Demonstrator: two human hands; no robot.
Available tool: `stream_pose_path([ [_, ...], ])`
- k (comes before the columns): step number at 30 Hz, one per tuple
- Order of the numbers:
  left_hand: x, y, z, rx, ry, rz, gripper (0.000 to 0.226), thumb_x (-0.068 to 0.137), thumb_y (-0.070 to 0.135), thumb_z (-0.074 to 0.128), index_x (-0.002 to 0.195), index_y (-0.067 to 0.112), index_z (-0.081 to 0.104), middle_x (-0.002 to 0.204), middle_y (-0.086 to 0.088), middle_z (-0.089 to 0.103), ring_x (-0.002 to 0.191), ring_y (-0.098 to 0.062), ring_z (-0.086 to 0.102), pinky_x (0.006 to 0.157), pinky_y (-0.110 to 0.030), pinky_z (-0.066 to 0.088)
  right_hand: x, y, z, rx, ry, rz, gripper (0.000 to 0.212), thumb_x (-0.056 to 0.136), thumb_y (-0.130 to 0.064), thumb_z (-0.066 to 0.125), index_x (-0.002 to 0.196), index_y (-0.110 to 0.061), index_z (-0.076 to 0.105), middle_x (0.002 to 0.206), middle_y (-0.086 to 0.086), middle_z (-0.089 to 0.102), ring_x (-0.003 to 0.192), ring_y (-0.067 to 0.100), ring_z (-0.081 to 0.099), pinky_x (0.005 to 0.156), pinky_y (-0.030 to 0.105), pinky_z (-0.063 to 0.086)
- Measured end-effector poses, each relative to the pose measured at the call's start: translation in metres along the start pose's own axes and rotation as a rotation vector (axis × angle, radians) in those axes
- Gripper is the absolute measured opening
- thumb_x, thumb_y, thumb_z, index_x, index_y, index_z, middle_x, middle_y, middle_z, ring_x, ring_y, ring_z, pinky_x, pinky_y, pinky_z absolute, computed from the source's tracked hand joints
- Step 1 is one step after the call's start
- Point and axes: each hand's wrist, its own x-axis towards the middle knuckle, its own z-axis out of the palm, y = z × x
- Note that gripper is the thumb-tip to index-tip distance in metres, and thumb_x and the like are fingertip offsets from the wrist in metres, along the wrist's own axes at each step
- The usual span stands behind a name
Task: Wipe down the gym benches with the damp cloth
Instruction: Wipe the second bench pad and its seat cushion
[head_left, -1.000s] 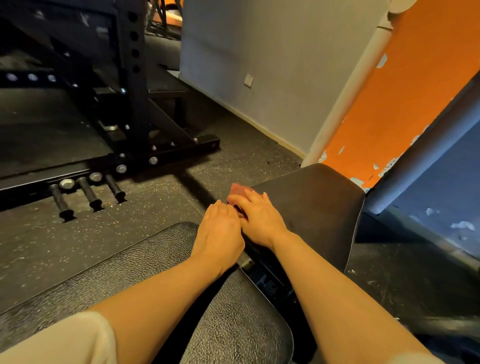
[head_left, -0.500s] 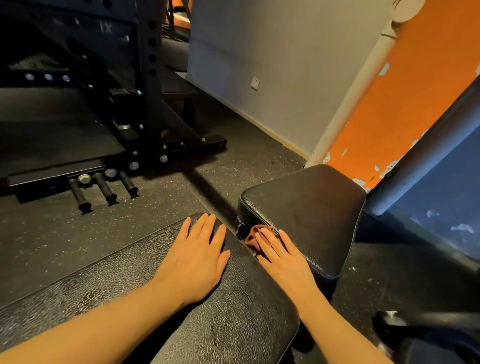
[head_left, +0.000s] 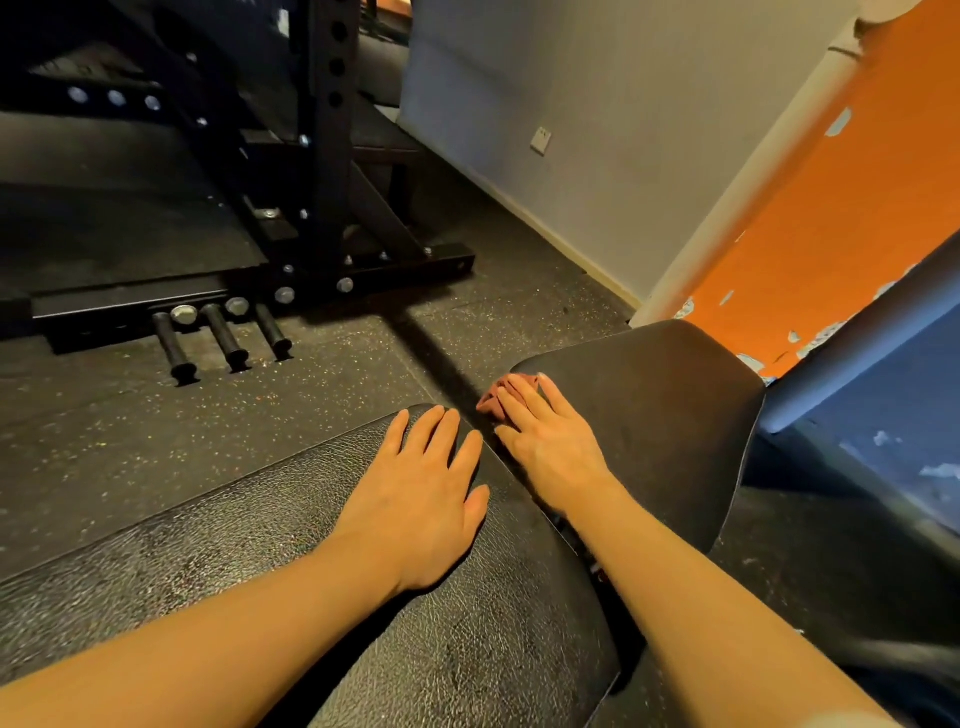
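Wiping the seat pad's near edge

Our right hand (head_left: 545, 441) presses the reddish cloth (head_left: 501, 397) under flat fingers (head_left: 524, 400), its bulk just beyond their tips at the seat pad (head_left: 654, 415) corner. Our left hand (head_left: 421, 493) rests flat, released, on the long counter (head_left: 208, 561), farther from the cloth; unwiped pad stretches right of our fingers.

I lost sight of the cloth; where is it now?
The reddish cloth lies under the right hand's fingers at the near-left edge of the smaller bench pad, just right of the left hand.
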Motion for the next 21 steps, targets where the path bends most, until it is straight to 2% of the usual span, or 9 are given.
stream_pose_path([
  [5,0.000,-0.001,0.002,0.039,0.001,0.009,0.088,0.077,0.052,-0.018,0.153,0.018,0.009,0.161,-0.011,0.008,0.148,-0.028,0.001,0.121,-0.047,0.001,-0.022,0.008,-0.005,-0.034,-0.036,-0.066,0.036,0.073,-0.025,0.074,0.108,-0.019,0.073,0.139,0.009,0.054,0.137,0.030,0.040,0.117,0.050,0.021],
  [11,-0.004,-0.001,-0.003,0.029,-0.008,0.020,0.082,0.086,0.059,-0.009,0.154,0.019,0.010,0.161,-0.012,0.007,0.149,-0.028,0.000,0.121,-0.048,0.002,-0.055,0.009,-0.016,-0.011,-0.029,-0.042,0.035,0.064,-0.021,0.081,0.099,-0.019,0.074,0.127,0.006,0.064,0.129,0.028,0.050,0.114,0.052,0.025],
  [13,-0.006,-0.001,-0.004,0.011,-0.002,0.088,0.086,0.083,0.062,-0.008,0.152,0.021,0.021,0.160,-0.009,0.015,0.149,-0.026,0.008,0.121,-0.047,0.005,-0.071,0.011,-0.019,0.006,-0.020,-0.039,0.034,0.067,-0.019,0.077,0.100,-0.020,0.073,0.128,0.005,0.063,0.131,0.027,0.049,0.117,0.050,0.018],
  [14,-0.007,-0.002,-0.005,0.004,0.016,0.143,0.084,0.085,0.063,-0.003,0.149,0.021,0.032,0.158,-0.007,0.025,0.147,-0.024,0.018,0.121,-0.046,0.010,-0.080,0.011,-0.021,0.017,-0.017,-0.034,0.033,0.069,-0.017,0.074,0.101,-0.020,0.073,0.129,0.005,0.062,0.132,0.027,0.048,0.118,0.049,0.014],
  [16,-0.008,-0.002,-0.002,0.000,0.059,0.224,0.071,0.092,0.060,0.015,0.134,0.021,0.055,0.143,-0.004,0.051,0.136,-0.021,0.042,0.115,-0.047,0.026,-0.096,0.012,-0.027,0.036,-0.025,-0.020,0.035,0.070,-0.016,0.069,0.104,-0.019,0.072,0.133,0.005,0.059,0.134,0.028,0.045,0.118,0.050,0.012],
  [17,-0.008,-0.003,0.000,0.000,0.083,0.234,0.065,0.093,0.058,0.021,0.129,0.020,0.061,0.136,-0.003,0.057,0.131,-0.020,0.049,0.112,-0.046,0.031,-0.102,0.012,-0.031,0.040,-0.037,-0.012,0.036,0.069,-0.016,0.071,0.105,-0.020,0.072,0.135,0.005,0.058,0.135,0.027,0.044,0.118,0.051,0.013],
  [21,-0.008,-0.003,0.002,-0.033,0.072,0.223,0.068,0.093,0.059,0.017,0.135,0.022,0.055,0.140,0.000,0.054,0.134,-0.018,0.045,0.115,-0.041,0.025,-0.134,0.012,-0.039,0.077,-0.121,0.040,0.050,0.059,-0.014,0.082,0.107,-0.019,0.071,0.142,0.007,0.052,0.138,0.029,0.039,0.114,0.054,0.016],
])
